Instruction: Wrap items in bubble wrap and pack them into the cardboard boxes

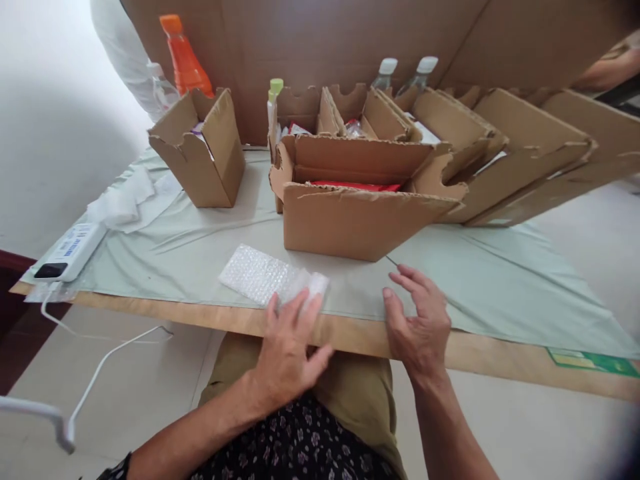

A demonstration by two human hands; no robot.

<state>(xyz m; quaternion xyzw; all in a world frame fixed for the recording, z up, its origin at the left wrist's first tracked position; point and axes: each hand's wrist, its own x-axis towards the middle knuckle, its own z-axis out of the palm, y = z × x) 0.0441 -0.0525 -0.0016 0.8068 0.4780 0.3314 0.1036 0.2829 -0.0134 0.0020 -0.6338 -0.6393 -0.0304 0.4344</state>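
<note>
A clear piece of bubble wrap (pixel 255 272) lies flat near the table's front edge, its right end bunched or folded over. My left hand (pixel 290 350) reaches over that end with fingers spread, fingertips on or just above the plastic; I cannot tell if they press on it. To the right, my right hand (pixel 420 320) hovers at the table edge, thumb and fingers apart, holding nothing I can see. A thin dark line shows by its fingertips, too small to name. Behind both hands stands a low cardboard box (pixel 340 223) with a red packet (pixel 357 187) inside.
Several open cardboard bins (pixel 530 133) line the back, with bottles (pixel 385 70) behind. One cardboard bin (pixel 200 160) stands apart at left near an orange bottle (pixel 185 57). Crumpled white wrap (pixel 125 200) and a white power strip (pixel 73 250) lie on the green cloth (pixel 520 287).
</note>
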